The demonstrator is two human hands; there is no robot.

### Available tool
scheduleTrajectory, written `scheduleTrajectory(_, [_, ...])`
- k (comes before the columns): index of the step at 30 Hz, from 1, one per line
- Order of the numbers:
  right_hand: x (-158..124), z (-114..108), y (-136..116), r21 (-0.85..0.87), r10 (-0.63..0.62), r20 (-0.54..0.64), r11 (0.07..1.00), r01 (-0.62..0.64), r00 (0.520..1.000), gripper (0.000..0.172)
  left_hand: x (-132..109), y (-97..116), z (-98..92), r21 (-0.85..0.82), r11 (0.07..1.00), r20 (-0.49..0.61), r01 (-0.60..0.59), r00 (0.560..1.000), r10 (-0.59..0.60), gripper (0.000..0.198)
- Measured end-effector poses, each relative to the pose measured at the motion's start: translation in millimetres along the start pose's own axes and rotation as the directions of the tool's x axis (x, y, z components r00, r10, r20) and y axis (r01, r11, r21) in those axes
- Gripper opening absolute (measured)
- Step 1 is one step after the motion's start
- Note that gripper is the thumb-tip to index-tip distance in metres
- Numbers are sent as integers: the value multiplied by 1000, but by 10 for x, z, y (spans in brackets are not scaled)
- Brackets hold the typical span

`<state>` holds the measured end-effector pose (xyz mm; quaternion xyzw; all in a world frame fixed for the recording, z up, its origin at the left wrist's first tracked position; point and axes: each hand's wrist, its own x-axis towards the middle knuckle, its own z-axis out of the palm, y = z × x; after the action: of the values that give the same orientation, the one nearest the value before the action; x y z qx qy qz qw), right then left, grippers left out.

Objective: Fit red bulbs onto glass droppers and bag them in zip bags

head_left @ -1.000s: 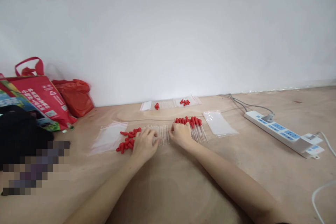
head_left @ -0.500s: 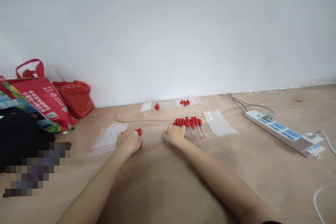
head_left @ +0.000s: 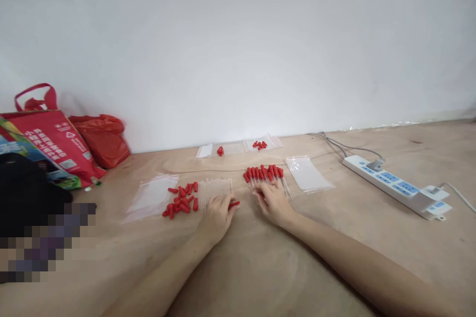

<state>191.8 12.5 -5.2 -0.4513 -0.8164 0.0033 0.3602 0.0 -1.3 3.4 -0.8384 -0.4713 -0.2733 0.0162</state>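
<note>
My left hand (head_left: 217, 215) is closed on a small red rubber bulb (head_left: 234, 204), which pokes out past its fingertips. Beneath and behind that hand lies a row of clear dropper tubes (head_left: 213, 187). Loose red bulbs (head_left: 182, 203) are scattered to their left. My right hand (head_left: 274, 203) has its fingers curled around what appears to be a thin clear tube, mostly hidden. It is just in front of a row of droppers topped with red bulbs (head_left: 263, 173) and covers part of their stems.
Clear plastic bags lie at left (head_left: 152, 198) and right (head_left: 309, 174). By the wall are more tubes (head_left: 234, 149) and a bag with red bulbs (head_left: 273, 142). A white power strip (head_left: 396, 185) with cables lies right; a red shopping bag (head_left: 55, 143) and red plastic bag (head_left: 102, 141) stand left.
My left hand has moved right from the loose bulbs, now with one red bulb. My right hand has left the clear tubes' right end and moved right, in front of the bulb-topped droppers.
</note>
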Motion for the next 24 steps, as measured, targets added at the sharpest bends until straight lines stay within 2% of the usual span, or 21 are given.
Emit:
scheduleTrajectory(2, [-197,-92,128,12,-72,-4,997,72,997,22,-53,23,85,-36,998,-19,-48,999,47,16])
scheduleTrajectory(5, [-339,-193,215,11,-112,7,994,112,994,22,-64,36,97,-53,995,-5,-84,996,84,16])
scheduleTrajectory(14, [-251,-116,43,21,-173,95,985,171,980,19,-18,18,81,-82,986,-20,-146,989,145,15])
scheduleTrajectory(24, [-233,-134,91,32,-227,148,974,225,962,23,-24,53,44,-96,978,-9,-188,982,188,14])
